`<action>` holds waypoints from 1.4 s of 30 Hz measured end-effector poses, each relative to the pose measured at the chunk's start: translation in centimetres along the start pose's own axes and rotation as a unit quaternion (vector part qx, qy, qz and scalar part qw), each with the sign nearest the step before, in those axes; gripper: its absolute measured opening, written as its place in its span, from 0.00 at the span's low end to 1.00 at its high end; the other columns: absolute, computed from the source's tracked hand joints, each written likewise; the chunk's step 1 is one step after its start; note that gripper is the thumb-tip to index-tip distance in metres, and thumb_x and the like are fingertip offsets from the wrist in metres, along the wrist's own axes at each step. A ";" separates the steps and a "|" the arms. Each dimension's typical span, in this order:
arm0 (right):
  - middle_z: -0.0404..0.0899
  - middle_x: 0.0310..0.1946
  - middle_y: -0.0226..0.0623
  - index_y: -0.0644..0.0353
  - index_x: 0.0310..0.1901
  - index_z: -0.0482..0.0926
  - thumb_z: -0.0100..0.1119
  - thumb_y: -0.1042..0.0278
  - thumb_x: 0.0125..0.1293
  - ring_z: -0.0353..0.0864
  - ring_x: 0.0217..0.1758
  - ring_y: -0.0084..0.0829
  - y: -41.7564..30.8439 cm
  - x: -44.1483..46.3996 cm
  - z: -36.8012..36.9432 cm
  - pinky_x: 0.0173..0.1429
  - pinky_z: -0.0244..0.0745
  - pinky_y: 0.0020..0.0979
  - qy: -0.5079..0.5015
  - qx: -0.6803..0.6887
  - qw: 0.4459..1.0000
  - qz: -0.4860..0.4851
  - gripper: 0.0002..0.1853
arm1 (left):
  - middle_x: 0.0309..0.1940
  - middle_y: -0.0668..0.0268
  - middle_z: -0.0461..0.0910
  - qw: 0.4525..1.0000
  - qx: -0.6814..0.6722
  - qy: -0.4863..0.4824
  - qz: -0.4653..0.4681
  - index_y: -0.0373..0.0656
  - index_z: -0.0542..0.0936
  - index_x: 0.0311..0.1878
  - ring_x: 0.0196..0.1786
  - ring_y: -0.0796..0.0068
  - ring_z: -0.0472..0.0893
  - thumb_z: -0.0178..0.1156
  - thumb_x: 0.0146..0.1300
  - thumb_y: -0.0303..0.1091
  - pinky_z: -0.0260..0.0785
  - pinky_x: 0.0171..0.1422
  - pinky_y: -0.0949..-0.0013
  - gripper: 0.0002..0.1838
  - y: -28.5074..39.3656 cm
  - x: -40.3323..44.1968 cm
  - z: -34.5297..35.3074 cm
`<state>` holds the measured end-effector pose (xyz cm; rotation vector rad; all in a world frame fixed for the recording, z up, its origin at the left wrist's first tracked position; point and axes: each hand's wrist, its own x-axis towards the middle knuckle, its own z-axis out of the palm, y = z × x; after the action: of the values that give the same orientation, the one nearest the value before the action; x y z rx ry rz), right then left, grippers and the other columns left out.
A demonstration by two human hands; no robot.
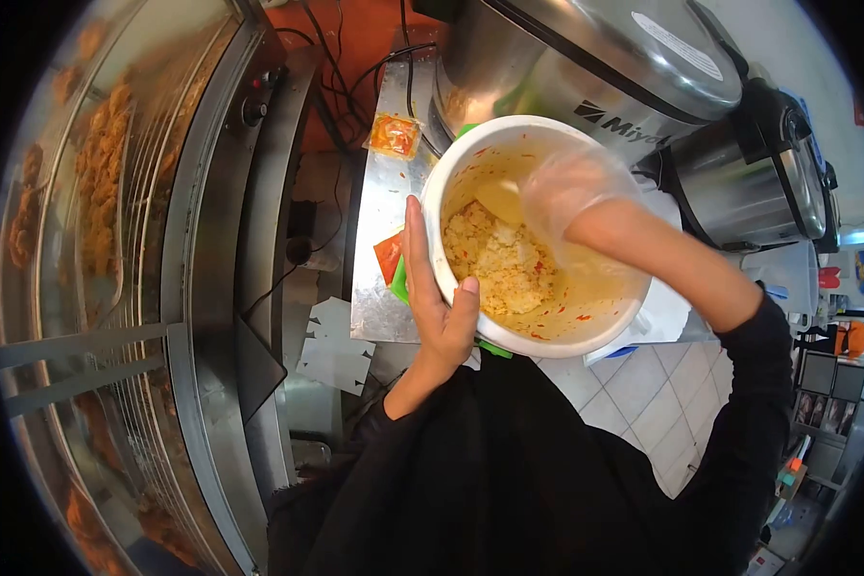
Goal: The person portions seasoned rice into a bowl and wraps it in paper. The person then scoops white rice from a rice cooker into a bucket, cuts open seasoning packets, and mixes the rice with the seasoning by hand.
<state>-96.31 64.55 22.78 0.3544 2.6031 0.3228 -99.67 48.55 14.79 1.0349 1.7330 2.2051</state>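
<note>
A round white tub [600, 338] stands tilted toward me, holding cooked rice [509, 269] mixed with red bits. More red bits cling to its inner wall. My left hand [439, 312] steadies the tub's near left side, fingers stretched along the outside and thumb at the rim. Inside the tub is my right hand [576, 197] in a clear plastic glove, blurred by motion. Its fingers seem closed around a pale, rounded rice paddle [499, 201] that touches the rice; the handle is hidden by the hand.
Behind the tub stands a large steel rice cooker [586, 72], with another cooker [754, 182] to its right. A sachet of orange-red sauce [394, 135] and a red packet [389, 257] lie on the metal table [374, 307]. A glass display cabinet [216, 288] with fried food fills the left.
</note>
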 end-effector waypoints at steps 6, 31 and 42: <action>0.78 0.36 0.42 0.58 0.36 0.79 0.51 0.62 0.51 0.78 0.40 0.38 -0.5 1.7 1.9 0.42 0.72 0.37 -0.075 0.019 0.997 0.021 0.13 | 0.64 0.48 0.46 1.000 0.006 -0.011 0.007 0.31 0.47 0.63 0.66 0.56 0.49 0.48 0.55 0.41 0.41 0.67 0.61 0.37 0.0 0.1 -0.2; 0.77 0.36 0.43 0.57 0.36 0.79 0.53 0.66 0.46 0.76 0.38 0.41 0.2 2.5 1.3 0.41 0.70 0.38 -0.216 0.039 0.973 -0.067 0.14 | 0.66 0.54 0.42 1.000 -0.011 -0.020 -0.005 0.34 0.45 0.64 0.67 0.63 0.48 0.48 0.55 0.39 0.41 0.67 0.63 0.38 0.0 -0.1 -0.2; 0.79 0.30 0.42 0.57 0.29 0.81 0.58 0.65 0.43 0.78 0.33 0.38 1.6 0.9 0.3 0.37 0.72 0.35 -0.113 0.105 0.988 -0.007 0.10 | 0.65 0.51 0.43 1.000 0.002 -0.018 0.000 0.32 0.46 0.64 0.67 0.60 0.49 0.49 0.56 0.42 0.41 0.67 0.62 0.38 0.1 0.1 -0.2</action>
<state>-96.59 66.35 22.63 0.4194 2.4190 0.0005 -99.86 48.39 14.91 1.0682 1.7244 2.1704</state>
